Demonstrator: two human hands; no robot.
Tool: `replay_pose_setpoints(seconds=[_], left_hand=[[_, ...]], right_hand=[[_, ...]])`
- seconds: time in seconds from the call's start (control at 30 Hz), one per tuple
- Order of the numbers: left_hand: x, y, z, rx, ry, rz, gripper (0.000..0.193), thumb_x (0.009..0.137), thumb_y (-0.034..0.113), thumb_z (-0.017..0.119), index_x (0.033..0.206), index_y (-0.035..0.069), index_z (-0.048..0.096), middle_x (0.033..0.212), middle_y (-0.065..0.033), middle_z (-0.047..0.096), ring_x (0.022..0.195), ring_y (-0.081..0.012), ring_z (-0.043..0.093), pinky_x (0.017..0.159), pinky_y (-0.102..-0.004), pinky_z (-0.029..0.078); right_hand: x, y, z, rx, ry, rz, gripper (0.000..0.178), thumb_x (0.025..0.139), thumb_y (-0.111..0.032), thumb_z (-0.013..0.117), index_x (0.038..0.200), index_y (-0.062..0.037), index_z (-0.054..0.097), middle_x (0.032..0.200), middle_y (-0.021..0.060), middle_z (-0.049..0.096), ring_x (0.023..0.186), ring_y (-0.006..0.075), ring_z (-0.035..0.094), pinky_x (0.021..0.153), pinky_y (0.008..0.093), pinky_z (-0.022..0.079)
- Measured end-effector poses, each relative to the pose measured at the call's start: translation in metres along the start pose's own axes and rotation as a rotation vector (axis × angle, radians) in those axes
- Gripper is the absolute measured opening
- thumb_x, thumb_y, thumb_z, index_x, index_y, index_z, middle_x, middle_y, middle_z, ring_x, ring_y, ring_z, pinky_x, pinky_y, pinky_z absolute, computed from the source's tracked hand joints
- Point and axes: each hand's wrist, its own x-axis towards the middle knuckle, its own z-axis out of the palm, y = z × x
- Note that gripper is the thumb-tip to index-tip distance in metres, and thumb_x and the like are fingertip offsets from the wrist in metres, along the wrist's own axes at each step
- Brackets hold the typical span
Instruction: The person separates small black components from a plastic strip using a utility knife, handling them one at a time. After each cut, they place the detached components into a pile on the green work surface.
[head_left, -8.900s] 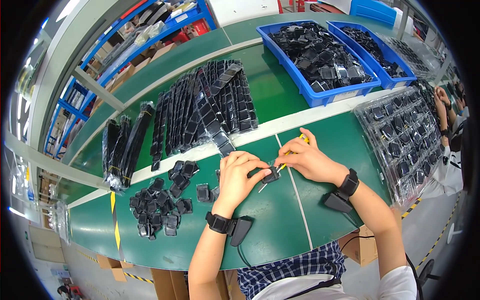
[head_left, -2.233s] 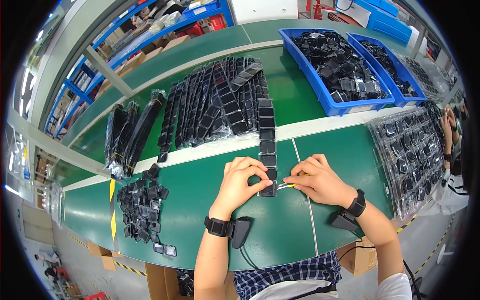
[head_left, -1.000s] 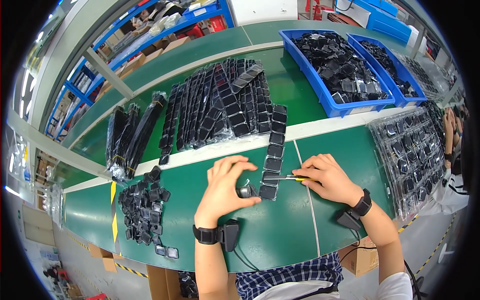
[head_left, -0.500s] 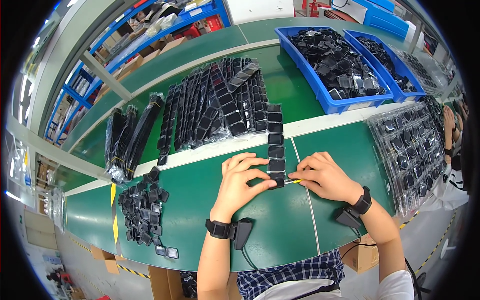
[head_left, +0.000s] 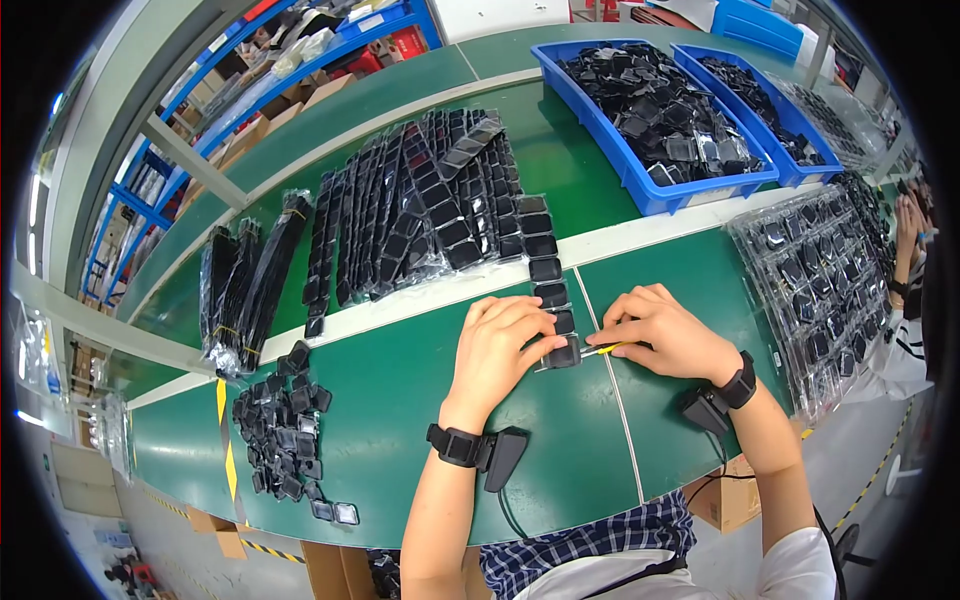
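Observation:
A clear plastic strip (head_left: 545, 268) of black square pieces runs from the white divider down toward me on the green bench. My left hand (head_left: 495, 345) grips its near left edge, fingers bent and thumb against the last black square (head_left: 563, 351). From the right, my right hand (head_left: 668, 335) pinches a slim metal tool (head_left: 604, 349) with a yellow part. The tool's thin tip points left and reaches the right edge of that last square; whether it touches is too small to tell.
Loose black squares (head_left: 285, 430) lie in a pile at left. Behind are bundled black strips (head_left: 270, 280) and stacked strips (head_left: 400, 215). Two blue bins (head_left: 655, 200) hold black pieces. Clear trays (head_left: 815, 290) stand at right, near another person's hand (head_left: 908, 225). Cables hang from both wrist devices.
The view has shifted slightly. Near its end the strip now slants more to the right, and its last square shows its flat face. My left fingers have closed up along the strip's edge.

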Motion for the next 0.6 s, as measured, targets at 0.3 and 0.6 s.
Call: replay_pose_setpoints(seconds=[0.3, 0.6], left_hand=[[0.003, 0.005, 0.004, 0.071, 0.021, -0.015, 0.02, 0.077, 0.024, 0.087, 0.083, 0.012, 0.072, 0.104, -0.0031, 0.07, 0.113, -0.0233, 0.064, 0.098, -0.0384, 0.043], [0.005, 0.006, 0.003, 0.074, -0.019, -0.013, 0.021, 0.078, 0.023, 0.086, 0.087, 0.011, 0.072, 0.105, -0.001, 0.068, 0.11, -0.0241, 0.062, 0.097, -0.0386, 0.042]], right_hand=[[0.003, -0.001, 0.006, 0.01, 0.028, 0.021, 0.031, 0.086, -0.013, 0.079, 0.115, -0.022, 0.08, 0.105, -0.0038, 0.063, 0.102, 0.019, 0.057, 0.102, 0.0365, 0.039], [0.009, 0.014, 0.015, -0.015, 0.151, -0.041, 0.025, 0.086, -0.012, 0.078, 0.109, -0.0206, 0.08, 0.109, -0.0021, 0.063, 0.11, 0.0219, 0.056, 0.105, 0.0405, 0.039]])
